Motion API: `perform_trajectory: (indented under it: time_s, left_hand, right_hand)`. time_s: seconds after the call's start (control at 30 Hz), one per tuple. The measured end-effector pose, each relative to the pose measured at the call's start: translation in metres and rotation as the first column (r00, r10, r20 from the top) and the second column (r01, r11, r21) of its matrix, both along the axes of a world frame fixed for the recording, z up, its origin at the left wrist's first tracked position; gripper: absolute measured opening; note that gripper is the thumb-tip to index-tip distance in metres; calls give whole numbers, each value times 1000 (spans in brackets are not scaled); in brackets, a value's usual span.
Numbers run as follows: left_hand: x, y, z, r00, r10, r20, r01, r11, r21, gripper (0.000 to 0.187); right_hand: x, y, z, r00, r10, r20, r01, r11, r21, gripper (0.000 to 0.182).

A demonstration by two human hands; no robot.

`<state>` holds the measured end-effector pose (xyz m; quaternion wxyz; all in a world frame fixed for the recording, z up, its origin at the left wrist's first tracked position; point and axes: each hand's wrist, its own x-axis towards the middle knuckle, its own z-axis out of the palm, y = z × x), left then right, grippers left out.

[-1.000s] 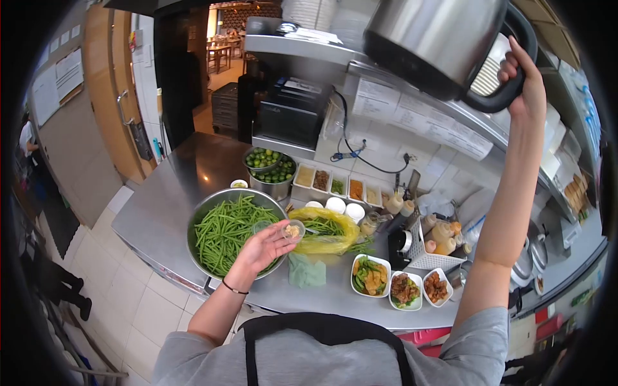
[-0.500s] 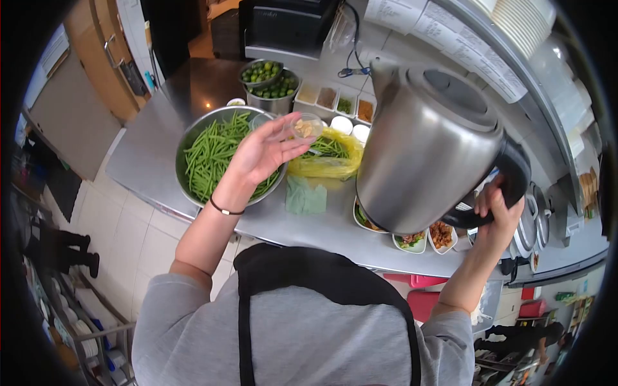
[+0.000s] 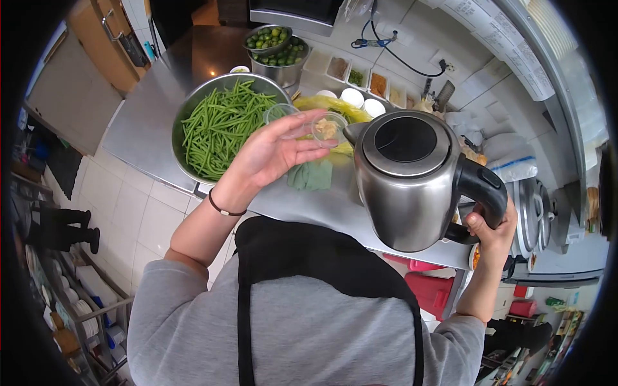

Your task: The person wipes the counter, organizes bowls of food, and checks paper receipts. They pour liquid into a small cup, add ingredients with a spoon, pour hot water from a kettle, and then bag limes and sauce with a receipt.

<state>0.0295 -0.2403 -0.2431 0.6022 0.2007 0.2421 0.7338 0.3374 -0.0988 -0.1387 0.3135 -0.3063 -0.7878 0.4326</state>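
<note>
My left hand (image 3: 277,145) holds a small clear plastic cup (image 3: 327,128) with pale pieces in it. Another clear cup (image 3: 280,114) shows just behind the fingers. My right hand (image 3: 492,228) is wrapped round the black handle of a steel kettle (image 3: 399,186). The kettle's lid is closed, and its spout points left, close beside the small cup. Left of my left hand, a large steel bowl (image 3: 179,138) is full of green beans (image 3: 225,125). Behind the cup lies a yellow plastic bag (image 3: 322,103), partly hidden, and a green cloth (image 3: 311,175) rests below my left fingers.
Behind the beans stand a steel pot (image 3: 283,74) and a bowl of green fruit (image 3: 267,40). Spice containers (image 3: 378,83) and white lids (image 3: 352,98) sit near the wall. A cable (image 3: 412,67) hangs above them. Steel lids (image 3: 529,215) stand at the right.
The kettle has come down and left, its spout now next to the small cup. My left hand with the cup has shifted slightly right. The view has moved a little.
</note>
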Motion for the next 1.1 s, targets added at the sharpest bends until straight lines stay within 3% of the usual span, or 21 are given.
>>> perform_trajectory:
  time_s: [0.13, 0.53, 1.1]
  left_hand:
    - [1, -2, -8, 998, 27, -62, -29, 999, -25, 42]
    - [-1, -2, -18, 997, 47, -55, -50, 997, -63, 42]
    - [0, 4, -25, 996, 51, -73, -60, 991, -120, 41]
  right_hand:
    - [-7, 1, 3, 993, 12, 118, -10, 1000, -18, 43]
    - [-21, 5, 8, 978, 35, 204, -37, 999, 7, 38]
    - [-21, 11, 5, 972, 26, 232, -35, 999, 33, 42]
